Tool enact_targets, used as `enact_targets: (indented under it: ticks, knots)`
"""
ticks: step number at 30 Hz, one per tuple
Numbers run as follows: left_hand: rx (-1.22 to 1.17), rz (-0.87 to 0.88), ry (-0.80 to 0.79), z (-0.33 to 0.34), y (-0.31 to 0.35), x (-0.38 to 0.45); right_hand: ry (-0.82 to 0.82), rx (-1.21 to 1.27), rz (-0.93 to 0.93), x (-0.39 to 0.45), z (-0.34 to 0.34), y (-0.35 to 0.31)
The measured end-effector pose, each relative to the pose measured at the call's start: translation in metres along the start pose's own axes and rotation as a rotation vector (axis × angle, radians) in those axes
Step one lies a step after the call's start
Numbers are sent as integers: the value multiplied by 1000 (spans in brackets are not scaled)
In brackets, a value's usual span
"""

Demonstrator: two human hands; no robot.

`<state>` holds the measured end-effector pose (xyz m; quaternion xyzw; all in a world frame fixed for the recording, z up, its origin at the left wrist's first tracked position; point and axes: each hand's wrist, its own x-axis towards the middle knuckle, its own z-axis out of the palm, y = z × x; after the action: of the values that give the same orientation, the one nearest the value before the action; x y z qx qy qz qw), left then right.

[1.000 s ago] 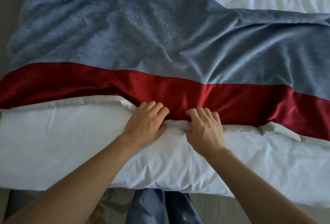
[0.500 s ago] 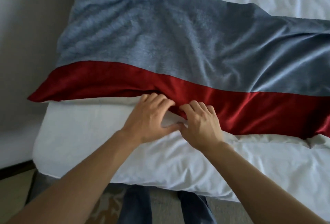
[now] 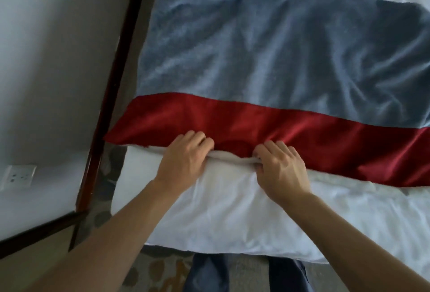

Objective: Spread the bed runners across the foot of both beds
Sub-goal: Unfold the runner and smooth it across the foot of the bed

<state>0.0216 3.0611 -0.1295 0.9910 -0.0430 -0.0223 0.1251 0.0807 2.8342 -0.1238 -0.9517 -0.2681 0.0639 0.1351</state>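
A bed runner (image 3: pixel 267 54), grey-blue with a red band along its near side, lies wrinkled across the foot of a white bed (image 3: pixel 223 217). Its left end reaches the bed's left edge. My left hand (image 3: pixel 183 161) and my right hand (image 3: pixel 281 168) sit side by side at the runner's near red edge. Both have fingers curled over the hem, gripping it together with a ridge of the white duvet bunched beneath.
A grey wall (image 3: pixel 58 59) with a dark wooden skirting (image 3: pixel 111 96) runs close along the bed's left side. A white wall socket (image 3: pixel 18 176) sits low on it. Patterned carpet (image 3: pixel 102 201) shows in the narrow gap, and my legs (image 3: pixel 209 275) stand at the bed's foot.
The view has swung left, bringing the wall and the runner's left end into sight. My hands have moved left along the red hem and apart from each other.
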Motion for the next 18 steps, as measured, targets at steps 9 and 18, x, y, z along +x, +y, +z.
enact_targets:
  ticks: [9,18]
  knots:
    - [-122,-74,23,10,-6,-24,-85,2,-30,2,11,-50]
    - [-288,-119,97,-21,-69,-44,-170,112,-152,71,-11,-102]
